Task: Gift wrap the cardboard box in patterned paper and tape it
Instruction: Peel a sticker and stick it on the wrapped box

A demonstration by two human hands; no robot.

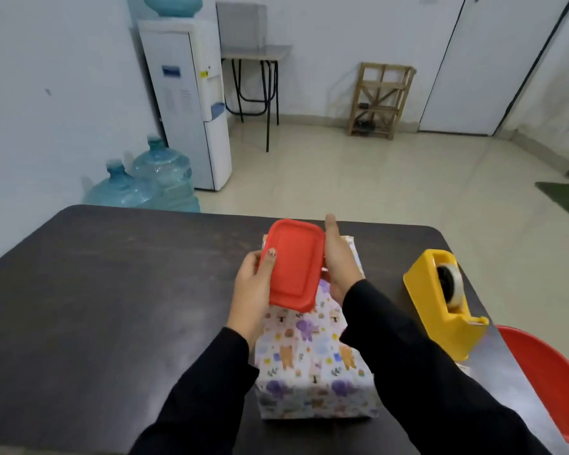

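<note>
Right below me, the wrapped box [312, 366] lies lengthwise on the dark table [112, 290]. Patterned paper covers it on every side I can see, and the near end is folded closed. Above its far half I've got a red tub [294, 266] in the air. My left hand [253, 284] grips its left edge, thumb curled over the lid. My right hand [340, 267] lies flat against its right side, fingers straight. To the right a yellow tape dispenser [440, 300] stands on the table, a red bowl [552, 379] just beside it. Past the table there are two water bottles [145, 185], a water cooler [191, 103] and a wooden rack [380, 100].
</note>
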